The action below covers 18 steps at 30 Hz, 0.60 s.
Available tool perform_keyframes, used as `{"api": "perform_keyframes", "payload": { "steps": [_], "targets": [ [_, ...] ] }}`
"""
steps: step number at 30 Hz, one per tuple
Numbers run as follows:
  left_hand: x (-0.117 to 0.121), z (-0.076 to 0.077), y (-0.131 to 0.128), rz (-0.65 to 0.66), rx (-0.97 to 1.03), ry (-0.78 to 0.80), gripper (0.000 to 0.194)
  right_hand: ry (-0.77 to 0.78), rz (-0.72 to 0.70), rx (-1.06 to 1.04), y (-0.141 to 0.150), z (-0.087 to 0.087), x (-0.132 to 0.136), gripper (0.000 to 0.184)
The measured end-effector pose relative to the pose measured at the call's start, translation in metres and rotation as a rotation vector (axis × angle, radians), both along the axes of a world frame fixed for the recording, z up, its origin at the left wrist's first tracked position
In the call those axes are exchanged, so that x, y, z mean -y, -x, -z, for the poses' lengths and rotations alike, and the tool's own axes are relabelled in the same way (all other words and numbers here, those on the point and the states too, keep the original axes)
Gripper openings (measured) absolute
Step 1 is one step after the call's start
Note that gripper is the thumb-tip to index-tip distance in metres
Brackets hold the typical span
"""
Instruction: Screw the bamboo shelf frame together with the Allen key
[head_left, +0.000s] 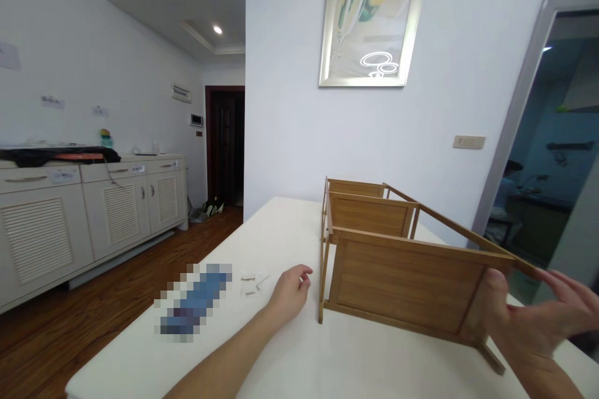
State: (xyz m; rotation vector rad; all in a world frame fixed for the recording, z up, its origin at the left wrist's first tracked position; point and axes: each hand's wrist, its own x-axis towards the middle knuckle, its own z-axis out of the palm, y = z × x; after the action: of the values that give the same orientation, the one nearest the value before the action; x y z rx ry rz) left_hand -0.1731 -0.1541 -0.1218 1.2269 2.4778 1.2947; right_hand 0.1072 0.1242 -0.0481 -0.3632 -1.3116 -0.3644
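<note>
A wooden shelf unit (402,280) lies on its side on the white table (281,355), its several panels standing upright between slim rails. At the near right corner my right hand (533,318) grips the frame, with the thumb against the end panel and the fingers over the outer rail. My left hand (290,293) is just left of the unit's near left leg, its fingers loosely bent and apart, and nothing shows in them. Left of that hand lies a small clear bag (253,283) with what look like screws and a hex key.
A blurred-out blue item (199,302) lies near the table's left edge. White cabinets (93,212) line the left wall. Behind the table, a framed picture (374,19) hangs on the wall. Through the doorway at right, a person (508,190) is partly visible.
</note>
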Motion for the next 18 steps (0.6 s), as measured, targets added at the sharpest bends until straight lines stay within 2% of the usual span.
{"api": "perform_keyframes", "payload": {
  "steps": [3, 5, 9, 13, 18],
  "targets": [
    [0.017, -0.016, 0.023, -0.1, -0.095, 0.129, 0.023, -0.127, 0.001, 0.173, 0.019, 0.007, 0.034, 0.051],
    [0.034, -0.027, 0.045, -0.174, -0.129, 0.245, 0.033, -0.189, -0.076, 0.344, 0.033, 0.015, 0.06, 0.059],
    [0.067, -0.04, 0.085, -0.278, -0.156, 0.476, 0.036, -0.25, -0.16, 0.556, 0.053, 0.03, 0.099, 0.062],
    [0.085, -0.038, 0.101, -0.252, -0.146, 0.659, 0.037, -0.266, -0.208, 0.686, 0.06, 0.042, 0.109, 0.055],
    [0.083, -0.031, 0.096, -0.202, -0.137, 0.812, 0.038, -0.331, -0.269, 0.816, 0.062, 0.056, 0.116, 0.046]
  ]
}}
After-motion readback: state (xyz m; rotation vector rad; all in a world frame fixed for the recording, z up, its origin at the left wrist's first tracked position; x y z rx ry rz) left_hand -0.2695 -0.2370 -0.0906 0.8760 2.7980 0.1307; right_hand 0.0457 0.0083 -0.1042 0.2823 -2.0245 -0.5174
